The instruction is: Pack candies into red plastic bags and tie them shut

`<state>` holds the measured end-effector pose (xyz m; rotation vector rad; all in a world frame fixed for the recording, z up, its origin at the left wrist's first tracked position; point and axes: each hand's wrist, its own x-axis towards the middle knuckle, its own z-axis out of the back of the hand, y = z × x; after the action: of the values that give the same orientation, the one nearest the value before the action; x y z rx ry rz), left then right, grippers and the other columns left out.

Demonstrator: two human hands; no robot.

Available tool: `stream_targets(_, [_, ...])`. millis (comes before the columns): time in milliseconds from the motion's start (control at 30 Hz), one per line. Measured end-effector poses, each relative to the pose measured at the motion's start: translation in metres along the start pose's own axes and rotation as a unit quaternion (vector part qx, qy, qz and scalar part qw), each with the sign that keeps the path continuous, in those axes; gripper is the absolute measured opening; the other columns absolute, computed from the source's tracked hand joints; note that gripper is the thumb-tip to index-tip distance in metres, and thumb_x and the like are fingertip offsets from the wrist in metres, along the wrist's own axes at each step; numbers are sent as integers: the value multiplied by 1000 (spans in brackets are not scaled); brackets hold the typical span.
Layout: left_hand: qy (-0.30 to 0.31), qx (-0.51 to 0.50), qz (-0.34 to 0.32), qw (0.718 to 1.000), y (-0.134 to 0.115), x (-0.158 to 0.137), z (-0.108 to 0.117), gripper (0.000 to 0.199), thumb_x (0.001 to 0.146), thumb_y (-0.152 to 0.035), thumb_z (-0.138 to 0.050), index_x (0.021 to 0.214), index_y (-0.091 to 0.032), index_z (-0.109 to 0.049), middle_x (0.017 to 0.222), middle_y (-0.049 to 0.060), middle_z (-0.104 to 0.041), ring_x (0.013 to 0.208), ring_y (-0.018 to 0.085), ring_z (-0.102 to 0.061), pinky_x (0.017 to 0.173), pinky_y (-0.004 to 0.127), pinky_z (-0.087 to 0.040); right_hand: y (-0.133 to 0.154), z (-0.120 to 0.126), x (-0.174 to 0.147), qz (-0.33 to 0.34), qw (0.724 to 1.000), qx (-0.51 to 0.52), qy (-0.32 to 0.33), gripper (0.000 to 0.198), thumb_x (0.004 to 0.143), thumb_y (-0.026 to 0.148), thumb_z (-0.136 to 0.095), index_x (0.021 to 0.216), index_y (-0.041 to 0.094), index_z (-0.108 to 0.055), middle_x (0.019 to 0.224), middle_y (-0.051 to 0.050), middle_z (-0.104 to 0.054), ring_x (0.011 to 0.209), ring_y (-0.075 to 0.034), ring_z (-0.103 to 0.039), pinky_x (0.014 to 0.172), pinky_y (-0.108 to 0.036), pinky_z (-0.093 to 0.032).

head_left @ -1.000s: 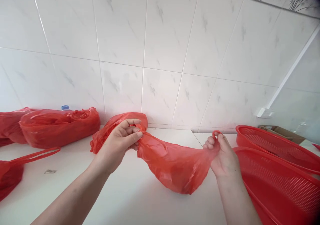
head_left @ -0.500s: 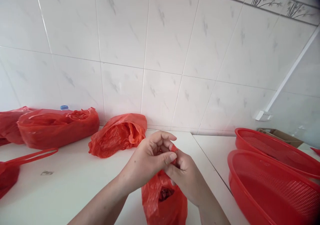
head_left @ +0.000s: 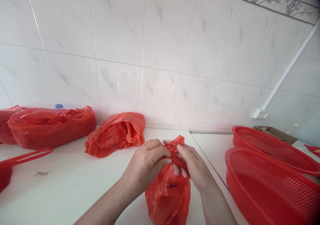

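A small red plastic bag [head_left: 168, 195] hangs over the white counter [head_left: 75, 185] in front of me. My left hand [head_left: 145, 165] and my right hand [head_left: 193, 166] are pressed close together at its top, both gripping the gathered handles. A tuft of red plastic sticks up between my fingers. Something dark shows faintly through the bag's side.
A crumpled red bag [head_left: 116, 134] lies against the tiled wall behind my hands. A long filled red bag [head_left: 51, 126] with a blue cap [head_left: 58, 106] behind it sits at the left. Two red mesh baskets [head_left: 272, 181] are stacked at the right. A red handle loop [head_left: 25, 156] lies far left.
One second ago my hands were apart, stretching the bag by its handles. They came together over the bag, which now hangs gathered below them, with plastic bunched up between my fingers.
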<state>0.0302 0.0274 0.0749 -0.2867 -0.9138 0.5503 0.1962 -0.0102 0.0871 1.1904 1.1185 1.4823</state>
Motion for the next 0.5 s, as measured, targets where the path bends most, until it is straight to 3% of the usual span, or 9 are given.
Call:
stream_targets(100, [-17, -74, 85, 993, -1, 0, 2, 15, 89, -26, -52, 75, -22, -57, 92, 5, -59, 88, 20, -57, 76, 31, -44, -4, 12, -1, 19, 997, 21, 71, 56, 92, 54, -34, 126, 14, -54, 55, 1, -58, 40, -7, -39, 47, -21, -33])
stream_targets(200, [6, -207, 140, 968, -5, 0, 4, 23, 92, -37, -45, 77, -22, -52, 114, 7, -58, 110, 24, -51, 89, 35, -41, -11, 20, -3, 52, 985, 38, 158, 57, 92, 57, -34, 118, 15, -62, 52, 2, -53, 40, -7, -38, 45, -21, -30])
stream_targets(300, [73, -326, 165, 928, -7, -1, 2, 29, 94, -44, -40, 77, -21, -46, 88, 3, -59, 85, 18, -55, 73, 28, -43, -15, 23, -4, 55, 981, 37, 183, 62, 91, 61, -30, 106, 16, -70, 48, 3, -45, 41, -6, -34, 45, -21, -27])
stream_targets(367, [84, -341, 190, 917, -5, -2, 1, 31, 93, -47, -41, 76, -21, -42, 69, -3, -48, 63, 12, -45, 58, 22, -36, -14, 25, -5, 53, 985, 7, 163, 64, 93, 59, -26, 101, 15, -72, 49, 2, -44, 44, -7, -37, 46, -22, -29])
stream_targets(500, [60, -327, 228, 915, -4, -2, -1, 32, 92, -48, -42, 76, -20, -41, 64, -7, -37, 56, 8, -32, 50, 20, -27, -4, 24, -8, 30, 989, -60, 131, 30, 87, 35, -50, 100, 18, -71, 63, 2, -50, 57, -8, -43, 56, -22, -36])
